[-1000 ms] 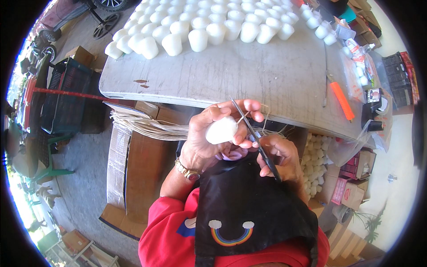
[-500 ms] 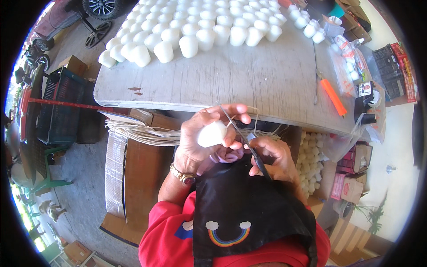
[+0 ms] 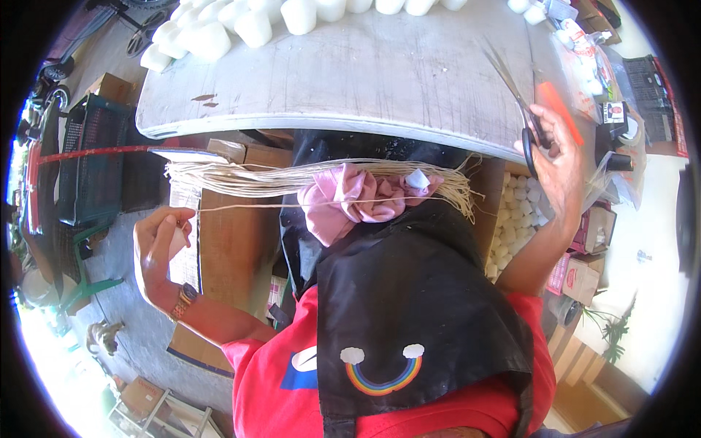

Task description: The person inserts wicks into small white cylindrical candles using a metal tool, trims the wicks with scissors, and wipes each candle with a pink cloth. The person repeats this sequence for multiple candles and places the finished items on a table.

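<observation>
Out to the left, my left hand (image 3: 157,248) is closed around a white candle (image 3: 177,243), mostly hidden by the fingers. A pale cord (image 3: 255,206) runs from its fingertips rightward across my lap. At the table's right front edge, my right hand (image 3: 558,157) grips black-handled scissors (image 3: 527,117), blades apart and pointing away over the tabletop. Between the hands, a crumpled pink cloth (image 3: 339,201) lies on my lap with a small pale piece (image 3: 417,179) on it. Under the cloth stretches a thick bundle of cream cords (image 3: 241,179).
Rows of white candles (image 3: 299,16) stand on the grey table (image 3: 350,80). An orange-handled tool (image 3: 559,111) lies beside my right hand. Below the table are a cardboard box (image 3: 234,241) and a heap of white pieces (image 3: 520,212). A dark crate (image 3: 95,157) stands left.
My hands have moved apart: the left one leftward with the candle, the right one up to the table with the scissors. The pink cloth and cord bundle now show. The view has tipped downward.
</observation>
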`<state>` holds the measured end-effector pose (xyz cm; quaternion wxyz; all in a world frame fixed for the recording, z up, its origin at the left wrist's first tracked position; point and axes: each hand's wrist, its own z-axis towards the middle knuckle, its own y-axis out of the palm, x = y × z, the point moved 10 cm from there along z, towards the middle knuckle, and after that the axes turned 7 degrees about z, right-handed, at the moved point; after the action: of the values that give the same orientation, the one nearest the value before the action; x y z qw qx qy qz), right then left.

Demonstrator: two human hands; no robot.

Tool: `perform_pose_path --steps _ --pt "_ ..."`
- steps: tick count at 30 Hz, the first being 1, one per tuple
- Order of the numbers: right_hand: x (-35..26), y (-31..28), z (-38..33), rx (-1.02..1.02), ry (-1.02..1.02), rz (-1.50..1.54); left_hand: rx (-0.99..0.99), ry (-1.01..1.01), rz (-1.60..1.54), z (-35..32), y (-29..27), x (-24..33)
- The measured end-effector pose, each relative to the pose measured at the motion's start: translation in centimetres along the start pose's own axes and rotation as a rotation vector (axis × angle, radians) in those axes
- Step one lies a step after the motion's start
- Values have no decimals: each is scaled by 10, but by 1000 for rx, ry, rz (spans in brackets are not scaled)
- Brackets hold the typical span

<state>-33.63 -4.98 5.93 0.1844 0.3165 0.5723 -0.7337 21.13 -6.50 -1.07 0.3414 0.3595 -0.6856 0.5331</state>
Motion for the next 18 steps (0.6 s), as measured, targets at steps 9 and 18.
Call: perform_pose_path --steps 9,18 --pt "-6 12 40 -94 -244 -315 173 -418 546 -5 -61 -152" --pt "-15 25 63 -61 -298 -286 329 -173 461 19 -35 -49"
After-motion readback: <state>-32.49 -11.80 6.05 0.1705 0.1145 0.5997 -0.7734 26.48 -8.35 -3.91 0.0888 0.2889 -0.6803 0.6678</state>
